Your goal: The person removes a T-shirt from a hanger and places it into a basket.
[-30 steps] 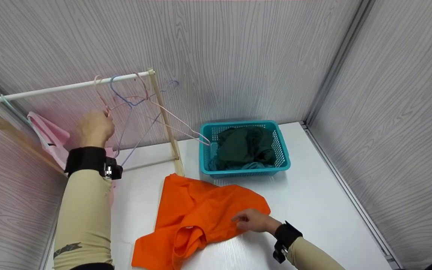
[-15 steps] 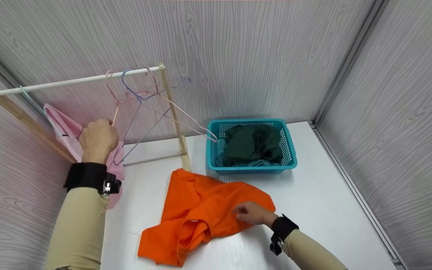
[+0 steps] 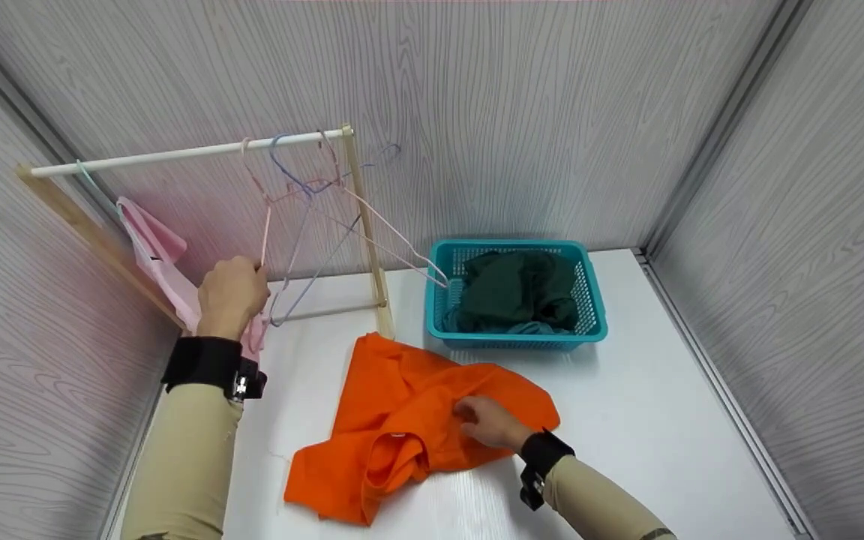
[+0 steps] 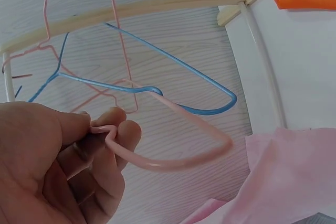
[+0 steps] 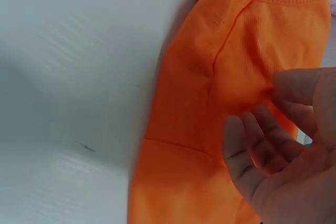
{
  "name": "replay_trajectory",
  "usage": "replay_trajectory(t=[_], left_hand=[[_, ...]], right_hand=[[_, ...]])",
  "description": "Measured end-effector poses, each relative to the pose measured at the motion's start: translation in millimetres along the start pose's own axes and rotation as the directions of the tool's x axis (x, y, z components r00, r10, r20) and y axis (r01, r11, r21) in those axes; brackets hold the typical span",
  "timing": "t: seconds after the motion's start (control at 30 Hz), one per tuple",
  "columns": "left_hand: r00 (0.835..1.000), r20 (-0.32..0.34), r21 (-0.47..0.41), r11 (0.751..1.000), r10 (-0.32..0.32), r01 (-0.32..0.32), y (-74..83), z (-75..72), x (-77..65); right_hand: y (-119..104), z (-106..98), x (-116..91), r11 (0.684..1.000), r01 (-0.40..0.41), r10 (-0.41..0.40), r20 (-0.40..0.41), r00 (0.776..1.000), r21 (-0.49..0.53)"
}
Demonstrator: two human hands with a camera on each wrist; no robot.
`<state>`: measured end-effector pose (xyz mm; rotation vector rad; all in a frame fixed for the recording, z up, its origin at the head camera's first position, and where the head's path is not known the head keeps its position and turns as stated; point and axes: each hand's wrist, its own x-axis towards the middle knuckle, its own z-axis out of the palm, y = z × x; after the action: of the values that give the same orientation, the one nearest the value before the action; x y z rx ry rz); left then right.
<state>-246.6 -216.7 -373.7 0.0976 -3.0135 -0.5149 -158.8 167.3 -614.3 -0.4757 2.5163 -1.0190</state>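
Hanger (image 4: 163, 166): pink, left of centre in the head view, its hook over the white bar (image 3: 177, 154); in the left wrist view its rounded end points to the right of the frame.
Left hand (image 3: 233, 296): left of centre in the head view, thumb and fingertips clamped on the hanger at a kink.
Right hand (image 3: 488, 421): below centre, over the orange garment (image 3: 379, 397), fingers loosely bent, thumb and fingers apart; whether they touch the cloth, I cannot tell.
Orange garment: spread in folds across the lower centre of the frame, on the white table (image 3: 642, 360), neck opening toward the bottom.
Bar neighbours: a blue hanger (image 4: 210, 112) and a second pink hanger (image 3: 405, 240), hooked to the right of the held one; at far left, a mint hanger (image 3: 87, 175) with a pink garment (image 3: 151, 232).
Basket (image 3: 518, 339): teal, right of centre, dark green cloth (image 3: 511, 292) inside.
Wrists: a black strap (image 3: 203, 362) on each, over beige sleeves (image 3: 184, 450).
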Motion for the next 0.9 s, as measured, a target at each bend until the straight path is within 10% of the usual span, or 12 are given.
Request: replay_trajectory(t=[0.27, 0.53, 0.63, 0.8, 0.9], left_hand=[[0.992, -0.123, 0.023, 0.999, -0.028, 0.031, -13.4, 4.1, -18.1], [0.970, -0.232, -0.034, 0.997, -0.071, 0.065, -27.9, 13.8, -42.2], [0.961, -0.276, -0.056, 0.998, -0.004, -0.012, -30.5, 20.7, -50.9], [0.972, 0.006, -0.106, 0.967, 0.235, -0.233, -30.7, 38.9, -70.0], [0.923, 0.295, -0.199, 0.960, 0.248, -0.194, -32.0, 54.6, -82.4]], right_hand=[[-8.9, 14.1, 11.0, 0.994, -0.053, 0.034, -0.192, 0.981, -0.095], [-30.4, 35.5, 21.4, 0.974, -0.119, 0.138, 0.086, 0.987, -0.191], [-33.3, 43.0, 19.7, 0.958, -0.105, 0.144, 0.130, 0.981, -0.265], [-30.4, 47.8, 16.4, 0.929, -0.061, 0.103, 0.098, 0.990, -0.366], [-27.4, 49.7, 15.8, 0.901, -0.020, 0.060, 0.078, 0.995, -0.433]])
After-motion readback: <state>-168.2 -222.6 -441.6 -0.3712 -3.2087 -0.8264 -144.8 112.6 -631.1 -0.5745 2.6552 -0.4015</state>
